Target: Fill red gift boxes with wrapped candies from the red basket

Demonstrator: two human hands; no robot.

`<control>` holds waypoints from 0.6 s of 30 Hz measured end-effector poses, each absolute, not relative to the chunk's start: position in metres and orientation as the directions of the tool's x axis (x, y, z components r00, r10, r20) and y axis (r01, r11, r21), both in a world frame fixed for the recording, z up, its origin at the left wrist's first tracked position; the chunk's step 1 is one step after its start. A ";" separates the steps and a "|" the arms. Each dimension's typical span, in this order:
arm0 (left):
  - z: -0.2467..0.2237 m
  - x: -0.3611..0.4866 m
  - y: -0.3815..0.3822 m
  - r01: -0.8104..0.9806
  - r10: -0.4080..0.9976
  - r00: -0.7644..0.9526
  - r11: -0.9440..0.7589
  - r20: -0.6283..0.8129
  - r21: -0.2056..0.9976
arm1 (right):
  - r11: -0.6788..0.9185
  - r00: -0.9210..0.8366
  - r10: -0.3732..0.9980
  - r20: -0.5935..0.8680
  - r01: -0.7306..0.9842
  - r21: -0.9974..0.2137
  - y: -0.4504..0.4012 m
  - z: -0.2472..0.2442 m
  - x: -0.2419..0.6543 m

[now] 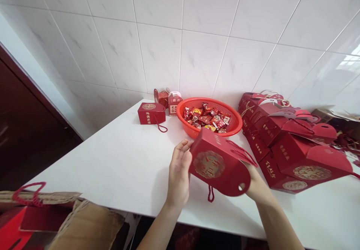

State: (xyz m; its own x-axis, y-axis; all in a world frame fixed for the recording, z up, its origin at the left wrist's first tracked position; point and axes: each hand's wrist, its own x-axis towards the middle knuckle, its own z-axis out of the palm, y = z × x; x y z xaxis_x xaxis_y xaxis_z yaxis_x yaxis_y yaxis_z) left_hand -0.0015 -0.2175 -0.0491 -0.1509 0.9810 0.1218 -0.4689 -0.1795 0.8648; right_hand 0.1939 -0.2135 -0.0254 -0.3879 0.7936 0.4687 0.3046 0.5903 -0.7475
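A red gift box (209, 163) with a round gold emblem is held up over the white table, tipped on its side. My left hand (180, 169) grips its bottom end, the thumb against the near face. Behind the flap end is my right hand (255, 182); the box covers its fingers. A round-ended flap with a hole points to the lower right. One red cord lies along the upper side and another cord loop (210, 193) hangs below. Just beyond the box stands an orange-red plastic basket (183, 124) of wrapped candies (206, 118).
Stacked red boxes (281, 137) fill the table's right side. Another red box (152, 113) lies at the back left, near two small boxes (174, 101). An open cardboard carton (87, 223) with red boxes stands at the lower left. White tiled wall (157, 54) rises behind the table (120, 163).
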 end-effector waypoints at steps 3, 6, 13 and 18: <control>-0.048 -0.006 -0.210 -0.626 0.988 -0.093 0.037 -0.122 0.779 | 0.534 -0.369 0.811 0.453 0.151 -0.832 -0.219 -0.010 0.191; -0.052 -0.006 -0.209 -0.664 0.984 0.056 0.161 -0.166 0.730 | 0.579 -0.323 0.800 0.506 0.198 -0.791 -0.225 0.001 0.190; -0.068 -0.011 -0.209 -0.341 0.973 -0.231 -0.062 -0.019 0.938 | 0.685 -0.449 0.726 0.520 0.530 -0.500 -0.218 0.018 0.178; -0.058 -0.019 -0.213 -0.130 0.919 -0.289 -0.315 0.268 0.940 | 0.726 -0.563 0.684 0.463 0.469 -0.503 -0.204 0.018 0.159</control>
